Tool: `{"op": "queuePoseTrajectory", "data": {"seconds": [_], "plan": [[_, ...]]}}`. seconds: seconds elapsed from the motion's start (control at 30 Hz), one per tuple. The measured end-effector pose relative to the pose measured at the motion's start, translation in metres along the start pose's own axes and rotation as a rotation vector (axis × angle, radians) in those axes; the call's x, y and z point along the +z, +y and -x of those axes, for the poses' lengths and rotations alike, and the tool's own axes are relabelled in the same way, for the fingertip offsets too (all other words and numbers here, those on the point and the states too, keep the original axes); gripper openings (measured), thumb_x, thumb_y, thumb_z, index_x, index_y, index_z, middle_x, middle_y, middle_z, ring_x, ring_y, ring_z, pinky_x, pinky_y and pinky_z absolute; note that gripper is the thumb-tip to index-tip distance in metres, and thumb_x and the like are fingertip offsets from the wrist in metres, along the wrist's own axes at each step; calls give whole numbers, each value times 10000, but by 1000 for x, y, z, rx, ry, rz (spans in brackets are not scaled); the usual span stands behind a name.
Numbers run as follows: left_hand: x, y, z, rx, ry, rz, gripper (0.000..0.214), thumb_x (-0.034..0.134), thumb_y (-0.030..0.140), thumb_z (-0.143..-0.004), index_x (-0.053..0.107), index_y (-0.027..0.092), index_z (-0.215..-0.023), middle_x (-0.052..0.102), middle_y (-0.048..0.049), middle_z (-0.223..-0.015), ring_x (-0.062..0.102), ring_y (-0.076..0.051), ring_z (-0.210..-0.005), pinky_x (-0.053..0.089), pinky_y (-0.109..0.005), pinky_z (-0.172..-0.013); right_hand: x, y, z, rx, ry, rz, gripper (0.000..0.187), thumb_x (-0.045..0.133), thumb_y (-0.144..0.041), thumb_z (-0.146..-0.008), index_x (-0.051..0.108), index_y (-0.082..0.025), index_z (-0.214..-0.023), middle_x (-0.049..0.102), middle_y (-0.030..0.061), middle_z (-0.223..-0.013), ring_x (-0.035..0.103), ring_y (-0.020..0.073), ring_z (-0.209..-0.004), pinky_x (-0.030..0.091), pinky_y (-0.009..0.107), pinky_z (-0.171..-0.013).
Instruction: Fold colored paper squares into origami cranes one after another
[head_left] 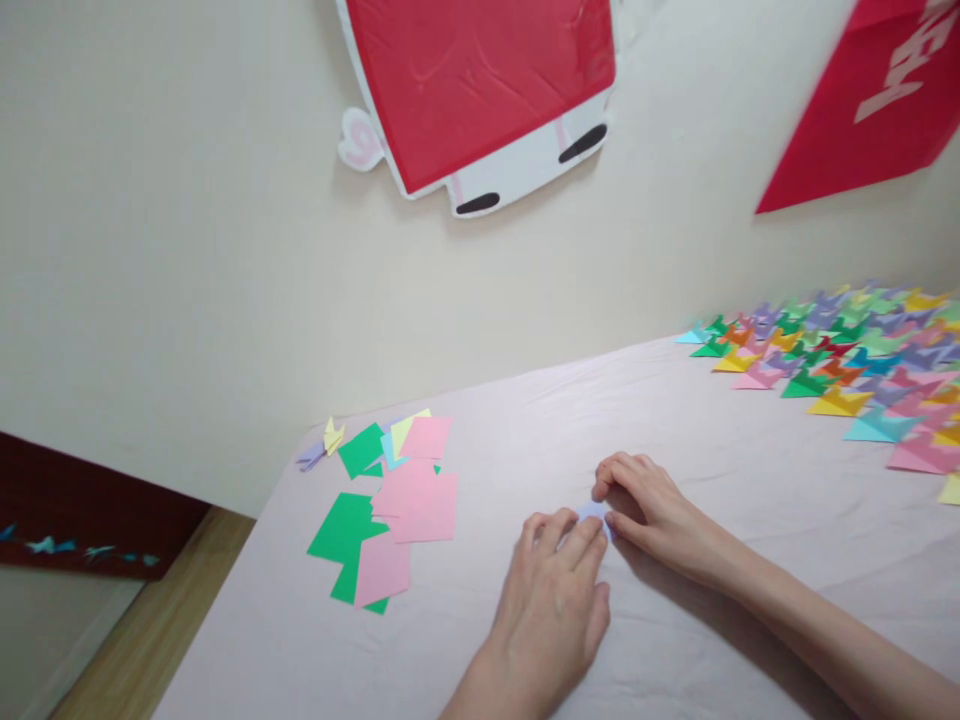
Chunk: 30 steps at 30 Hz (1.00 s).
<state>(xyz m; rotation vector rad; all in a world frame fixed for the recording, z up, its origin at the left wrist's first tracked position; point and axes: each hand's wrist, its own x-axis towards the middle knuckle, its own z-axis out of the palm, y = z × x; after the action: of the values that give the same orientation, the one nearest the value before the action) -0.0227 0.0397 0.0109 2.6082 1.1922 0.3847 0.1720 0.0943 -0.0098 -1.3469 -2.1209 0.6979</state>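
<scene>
A small pale lavender piece of paper lies on the pink tablecloth, mostly hidden under my fingers. My left hand rests palm down with its fingertips pressed on the near edge of the paper. My right hand comes in from the right, its fingers curled and pressing the paper's far side. Both hands hold the paper flat against the cloth.
Loose green, pink, yellow and blue paper squares lie to the left. Two small folded shapes sit at the table's far left corner. Several rows of folded coloured paper figures cover the far right. A wooden floor shows past the left edge.
</scene>
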Motion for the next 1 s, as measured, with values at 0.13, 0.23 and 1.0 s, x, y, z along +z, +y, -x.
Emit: {"op": "queuePoseTrajectory", "data": {"seconds": [0.13, 0.23, 1.0], "plan": [[-3, 1, 2, -5, 16, 40, 373, 524, 240, -935, 514, 216, -1307, 546, -23, -1387, 449, -227, -1246, 355, -430, -1084, 2, -6, 1, 15, 9, 48, 235, 536, -94, -689, 521, -234, -877, 609, 43, -969, 509, 250, -940, 397, 400, -830], [-3, 1, 3, -25, 28, 67, 357, 550, 201, -899, 530, 219, -1255, 513, -4, -1423, 427, -211, -1263, 349, -413, -1096, 2, -10, 1, 35, 9, 73, 218, 573, -131, -695, 519, -229, -882, 606, 43, -968, 505, 254, -947, 387, 395, -824], [25, 9, 1, -220, 20, -61, 528, 550, 425, -908, 463, 253, -1400, 496, -87, -1417, 466, -332, -1225, 396, -535, -1050, 1, 1, -2, 45, 121, -162, 107, 489, -178, -778, 571, -236, -817, 626, 27, -855, 554, 230, -878, 462, 389, -820]]}}
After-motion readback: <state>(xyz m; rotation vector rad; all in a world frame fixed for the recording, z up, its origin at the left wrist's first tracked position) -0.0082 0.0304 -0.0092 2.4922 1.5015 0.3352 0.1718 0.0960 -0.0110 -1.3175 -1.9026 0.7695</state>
